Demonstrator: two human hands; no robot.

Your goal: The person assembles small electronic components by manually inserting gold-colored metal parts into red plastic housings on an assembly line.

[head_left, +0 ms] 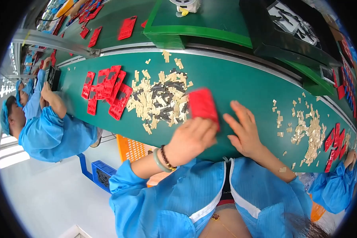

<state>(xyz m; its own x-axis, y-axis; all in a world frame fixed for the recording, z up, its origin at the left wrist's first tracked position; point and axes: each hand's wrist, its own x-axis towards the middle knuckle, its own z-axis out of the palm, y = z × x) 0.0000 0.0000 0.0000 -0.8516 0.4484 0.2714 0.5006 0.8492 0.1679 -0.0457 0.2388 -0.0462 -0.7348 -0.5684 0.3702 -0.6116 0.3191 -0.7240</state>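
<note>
A flat red rectangular plastic piece point(202, 104), slightly blurred, stands out over the green table in front of me. My left hand point(192, 139) grips its near edge with curled fingers. Just right of the piece is my right hand point(245, 129), its fingers spread and apart from it. To the left of the piece lies a heap of small cream and dark grey flat parts point(158, 97). Beyond that heap, several red plastic pieces point(107, 87) with dark patches lie overlapping.
A second heap of small cream parts point(308, 133) lies to the right. Behind the table runs a green conveyor point(127, 12) carrying red pieces. A black bin point(261, 27) stands at the back right. Co-workers in blue point(53, 133) sit on both sides. A blue crate point(102, 174) stands below left.
</note>
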